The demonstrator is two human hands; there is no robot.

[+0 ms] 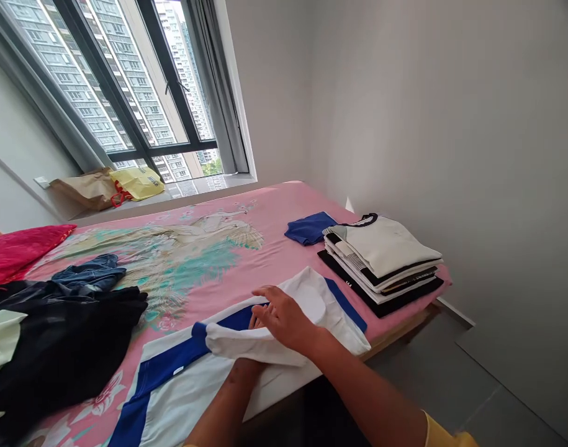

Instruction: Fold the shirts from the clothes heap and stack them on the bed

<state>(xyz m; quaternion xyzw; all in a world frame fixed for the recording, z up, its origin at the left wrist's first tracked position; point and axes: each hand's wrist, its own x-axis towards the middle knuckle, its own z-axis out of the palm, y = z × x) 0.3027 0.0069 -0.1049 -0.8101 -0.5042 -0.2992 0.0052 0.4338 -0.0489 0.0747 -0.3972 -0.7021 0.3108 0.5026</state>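
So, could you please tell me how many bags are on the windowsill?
2, on the windowsill: a brown paper bag at left and a yellow bag right of it; others could be hidden.

Dark-framed window [125, 81] in daylight, grey curtains [221, 87], plain walls [428, 112], pink-sheeted bed [274, 264], grey floor [442, 366]

Right hand [286, 320] above left hand [257, 320], at the near edge of the bed [284, 211].
Right fingers [269, 291] loosely bent; left mostly hidden.

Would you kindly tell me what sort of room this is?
Most likely a bedroom in a high-rise flat: there is a bed with a pink sheet, what looks like a red pillow, and a curtained window facing tall blocks.
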